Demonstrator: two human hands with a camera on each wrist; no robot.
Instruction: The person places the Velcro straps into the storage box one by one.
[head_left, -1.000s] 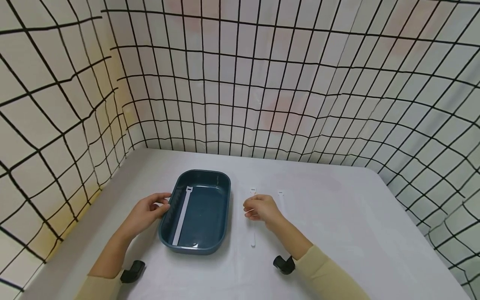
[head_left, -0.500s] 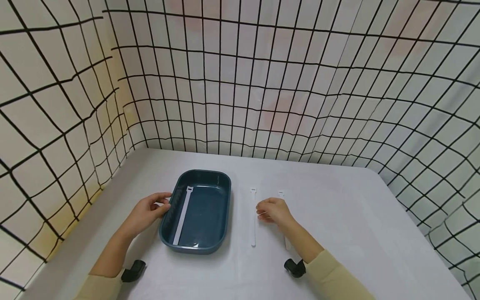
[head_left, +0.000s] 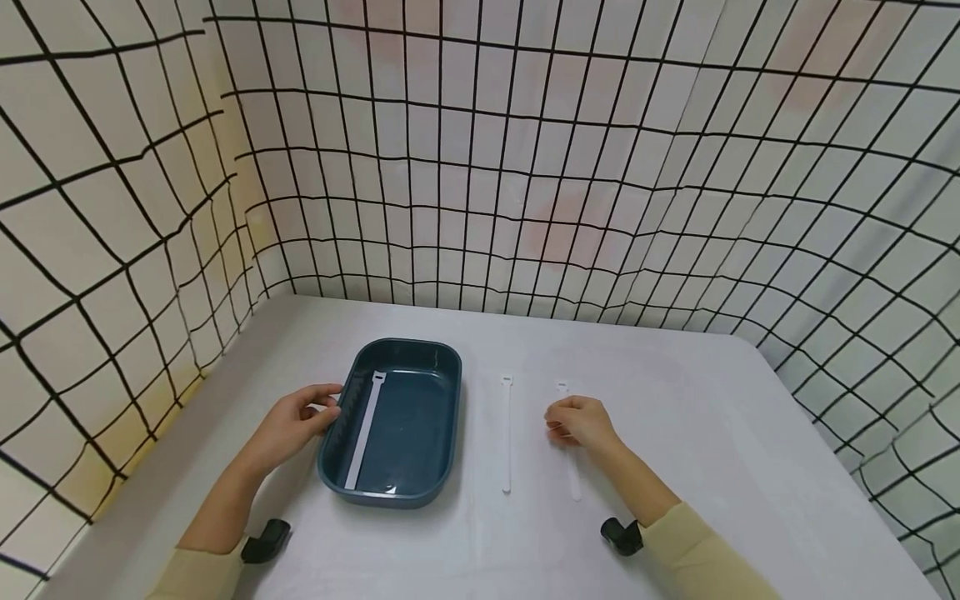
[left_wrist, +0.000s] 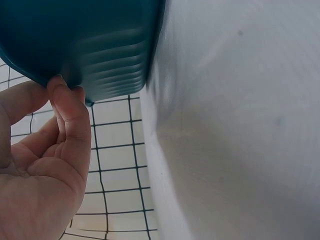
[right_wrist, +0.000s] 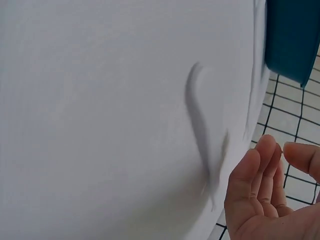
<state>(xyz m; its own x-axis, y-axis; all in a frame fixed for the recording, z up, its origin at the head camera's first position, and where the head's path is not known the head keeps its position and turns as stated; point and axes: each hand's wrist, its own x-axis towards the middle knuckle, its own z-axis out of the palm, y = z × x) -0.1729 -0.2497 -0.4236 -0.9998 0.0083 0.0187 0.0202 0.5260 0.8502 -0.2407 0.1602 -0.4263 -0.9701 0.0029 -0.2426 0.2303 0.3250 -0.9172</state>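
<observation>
A dark blue rectangular tray [head_left: 416,442] stands on the white table, and one white cable tie [head_left: 364,430] with a slotted head lies along its left side. At the tray's left rim, my left hand [head_left: 288,427] pinches the edge between thumb and fingers, as the left wrist view also shows. To the right of the tray, a second white cable tie [head_left: 507,437] lies lengthwise. My right hand [head_left: 583,423] hovers over a third cable tie [head_left: 575,482], hiding its middle. Its fingers are loosely bent, thumb apart from the fingertips, with nothing between them.
A white cloth covers the table [head_left: 697,442]. Black grid netting [head_left: 480,183] hangs before pale walls behind and at both sides. A black wrist camera [head_left: 266,542] sits on the left wrist and another camera [head_left: 622,536] on the right wrist.
My right hand has moved right, from the middle cable tie to the rightmost one, uncovering the middle tie. My left hand and the tray have stayed in place.
</observation>
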